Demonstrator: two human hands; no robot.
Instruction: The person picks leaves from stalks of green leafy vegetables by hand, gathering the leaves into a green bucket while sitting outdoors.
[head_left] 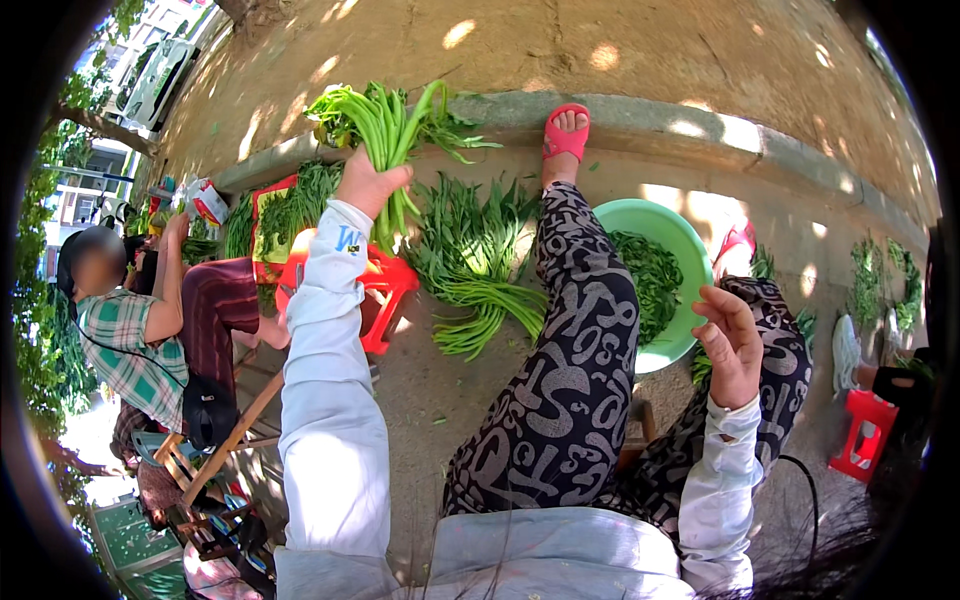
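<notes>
1. Left hand [370,182] out in front, arm stretched long, and it has a firm grip: fingers wrapped around a bunch [392,130] of green stems, thumb pointing off to the right.
2. The bunch is up in the air, tops fanning out above the fist near the curb [640,122], stem ends poking out below, close by the red stool [385,295].
3. Over to the right hand [732,355]: fingers open, gently curved and pointing up, thumb apart from them, poised above the patterned right trouser leg [785,375].
4. Just beside that hand, the mint-green basin [692,235], on the ground between the legs, with a heap of loose leaves [640,285] inside.
5. Down on the ground, left of the outstretched left leg [570,330], a big pile [470,240] of greens, leaves toward the curb, pale stems fanned toward the wearer.
6. Red sandal [566,135] on the left foot, right up by the curb.
7. Far left, a co-worker in a plaid shirt [130,345], seated, one arm raised; a red-and-yellow bag [272,235] with greens about it lies beyond their knees.
8. Far right, more greens [866,280] on the ground and another red stool [865,435].
</notes>
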